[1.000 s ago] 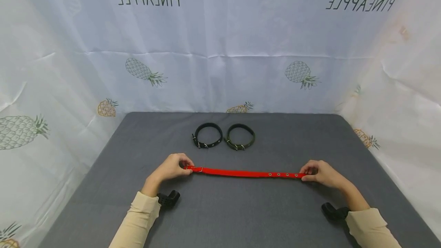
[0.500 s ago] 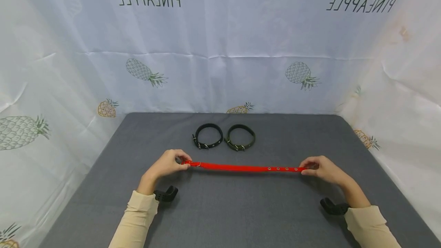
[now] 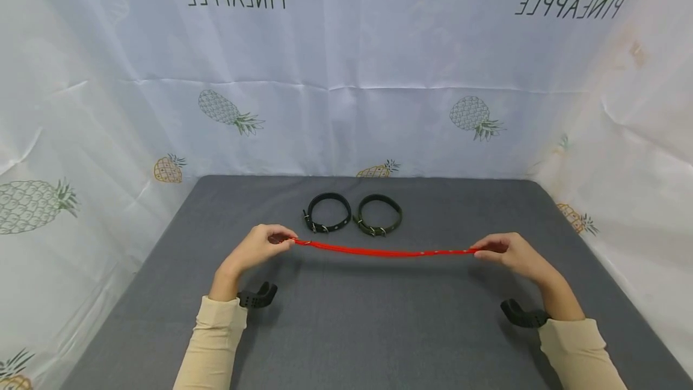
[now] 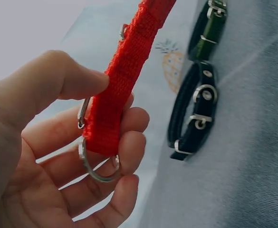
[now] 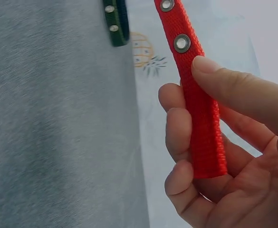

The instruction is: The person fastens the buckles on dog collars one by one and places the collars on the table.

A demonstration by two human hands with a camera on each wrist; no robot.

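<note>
A red webbing collar (image 3: 373, 252) is stretched lengthwise between the two hands, sagging slightly and raised over the grey table. The left hand (image 3: 263, 245) pinches its buckle end; in the left wrist view a metal D-ring (image 4: 97, 175) hangs at that end beside the fingers. At the other end, the right hand (image 3: 511, 253) pinches the plain strap tip between thumb and fingers. Metal eyelets (image 5: 182, 43) run along the strap just past the right thumb.
Two buckled collars lie in rings farther back on the grey table (image 3: 379, 330): a black one (image 3: 346, 221) at left and a dark green one (image 3: 399, 219) beside it. A white pineapple-print curtain (image 3: 346, 131) stands behind the table and along its sides.
Both hands have lifted the red collar up off the table, keeping it stretched. Its flat face has tilted so it looks narrower. The other two collars stay put.
</note>
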